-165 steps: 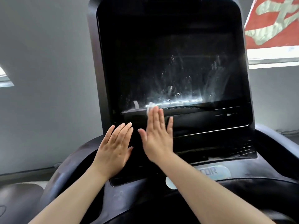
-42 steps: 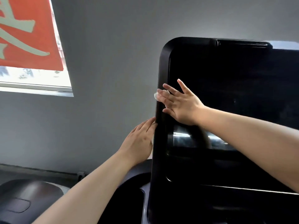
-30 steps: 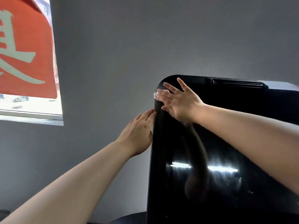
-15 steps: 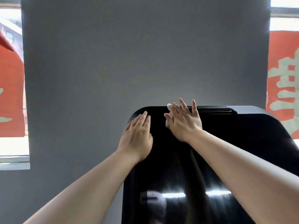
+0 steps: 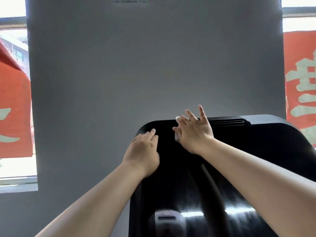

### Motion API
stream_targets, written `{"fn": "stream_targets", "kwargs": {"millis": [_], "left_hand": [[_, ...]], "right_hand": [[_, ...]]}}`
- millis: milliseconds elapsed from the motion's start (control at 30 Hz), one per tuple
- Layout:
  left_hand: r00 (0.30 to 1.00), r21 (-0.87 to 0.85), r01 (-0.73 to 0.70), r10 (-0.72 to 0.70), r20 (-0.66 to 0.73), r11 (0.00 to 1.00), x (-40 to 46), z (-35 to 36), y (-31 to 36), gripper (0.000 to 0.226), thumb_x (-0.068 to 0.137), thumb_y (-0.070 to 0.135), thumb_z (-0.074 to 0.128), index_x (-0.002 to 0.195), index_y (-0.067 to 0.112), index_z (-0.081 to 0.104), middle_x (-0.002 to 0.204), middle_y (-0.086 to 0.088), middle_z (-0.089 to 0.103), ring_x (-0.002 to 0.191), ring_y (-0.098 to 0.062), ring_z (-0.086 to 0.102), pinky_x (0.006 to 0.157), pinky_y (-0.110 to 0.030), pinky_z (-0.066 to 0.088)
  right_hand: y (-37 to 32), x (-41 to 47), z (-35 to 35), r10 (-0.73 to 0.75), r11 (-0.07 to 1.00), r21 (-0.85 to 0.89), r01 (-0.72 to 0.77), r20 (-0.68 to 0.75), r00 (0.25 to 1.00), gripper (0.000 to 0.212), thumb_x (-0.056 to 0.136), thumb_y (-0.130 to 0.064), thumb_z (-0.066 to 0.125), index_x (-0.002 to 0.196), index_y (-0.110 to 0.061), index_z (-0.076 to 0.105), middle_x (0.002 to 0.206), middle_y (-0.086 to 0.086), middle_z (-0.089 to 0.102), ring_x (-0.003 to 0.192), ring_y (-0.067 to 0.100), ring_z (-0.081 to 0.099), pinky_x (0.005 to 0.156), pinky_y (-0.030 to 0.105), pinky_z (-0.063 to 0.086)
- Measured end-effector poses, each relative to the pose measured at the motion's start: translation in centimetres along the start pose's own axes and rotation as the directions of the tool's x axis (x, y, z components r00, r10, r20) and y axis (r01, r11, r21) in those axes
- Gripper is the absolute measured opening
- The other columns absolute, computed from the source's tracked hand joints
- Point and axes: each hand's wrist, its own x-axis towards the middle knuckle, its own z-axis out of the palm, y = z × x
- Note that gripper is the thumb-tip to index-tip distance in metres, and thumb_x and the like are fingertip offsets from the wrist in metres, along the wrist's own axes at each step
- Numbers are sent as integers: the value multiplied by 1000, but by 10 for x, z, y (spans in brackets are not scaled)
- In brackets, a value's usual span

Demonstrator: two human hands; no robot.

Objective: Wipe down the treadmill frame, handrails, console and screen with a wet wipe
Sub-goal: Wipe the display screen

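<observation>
Window at left: we see a red banner (image 5: 14,106) with pale characters hanging in the bright opening, beside the grey wall (image 5: 153,57).
Left hand (image 5: 142,151): we see it lying flat, fingers straight and together, on the upper left corner of the screen (image 5: 188,185); it holds nothing.
Wet wipe (image 5: 177,136): we make out only small white bits of it, one at the fingertips by the top edge of the console and one under the thumb side of the palm.
Right hand (image 5: 195,132): we see its fingers spread and straight, pressing the wipe against the top edge of the screen, just left of the vent slots (image 5: 227,121).
Screen: glossy black, with streaky light reflections low down near its bottom edge.
Window at right: a second red banner (image 5: 301,79) with pale characters.
</observation>
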Motion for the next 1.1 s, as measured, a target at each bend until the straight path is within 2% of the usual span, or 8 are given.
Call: {"fn": "stream_targets", "kwargs": {"millis": [200, 333, 467, 533, 600, 700, 900, 1100], "left_hand": [[1000, -1, 19, -19, -10, 1000, -1, 2, 2, 59, 97, 20, 33, 151, 15, 10, 159, -1, 8, 145, -13, 9, 112, -19, 3], [999, 11, 34, -34, -16, 999, 2, 1, 3, 59, 98, 23, 32, 151, 15, 7, 158, 0, 14, 143, -14, 14, 112, -20, 7], [996, 32, 84, -83, -38, 996, 10, -4, 8, 56, 96, 16, 33, 150, 13, 17, 151, 1, 33, 134, -17, 32, 107, -22, 21], [993, 25, 105, -104, -58, 994, 16, -6, 11, 53, 94, 11, 34, 147, 13, 26, 140, 0, 44, 127, -18, 39, 103, -23, 26], [989, -7, 126, -126, -76, 992, 20, -6, 16, 50, 93, 10, 35, 143, 12, 33, 137, -1, 47, 127, -18, 39, 105, -23, 23], [994, -46, 94, -97, -55, 994, 26, -2, 32, 53, 94, 11, 34, 147, 13, 26, 153, 0, 28, 141, -13, 21, 113, -24, 6], [1000, -54, -13, 12, -25, 998, 45, 8, 83, 57, 97, 17, 31, 151, 15, 11, 159, 1, 9, 145, -10, 6, 116, -27, 0], [1000, 75, 2, -2, -9, 997, 51, 16, 110, 57, 99, 19, 26, 151, 14, 3, 159, 1, -7, 145, -11, -10, 116, -31, -9]], "right_hand": [[-21, 2, 1, -121, 973, 192, 129, -53, 991, 55, 102, -38, 14, 152, -14, 10, 159, -4, 14, 146, 9, 1, 110, 43, -21], [15, -4, -1, -247, 968, -56, 244, -61, 967, 54, 101, -25, 21, 152, -15, 3, 159, -5, 15, 146, 13, 5, 111, 44, -19], [45, -11, -4, -337, 936, 2, 353, -293, 895, 48, 88, -3, 39, 134, -12, 50, 131, -3, 58, 133, 12, 42, 114, 48, -2], [60, -12, -2, -108, 960, 183, 211, -454, 885, 46, 77, -2, 43, 115, -12, 66, 117, 3, 67, 120, 18, 57, 111, 55, 7], [68, -13, 1, 77, 939, 342, 41, -326, 942, 45, 92, -6, 34, 129, -17, 56, 137, -1, 54, 137, 17, 36, 115, 48, -4], [61, -8, 8, 41, 897, 442, -4, -73, 996, 40, 104, -27, 27, 139, -22, 44, 149, -8, 39, 144, 10, 18, 115, 40, -8], [73, -9, 19, -80, 939, 328, 99, -71, 994, 48, 103, -42, 19, 146, -23, 31, 151, -9, 33, 141, 5, 23, 117, 37, -7], [149, -21, 35, 119, 964, 234, -127, 50, 992, 49, 102, -42, 13, 138, -23, 42, 143, -9, 44, 137, 8, 30, 116, 42, -5]]}}
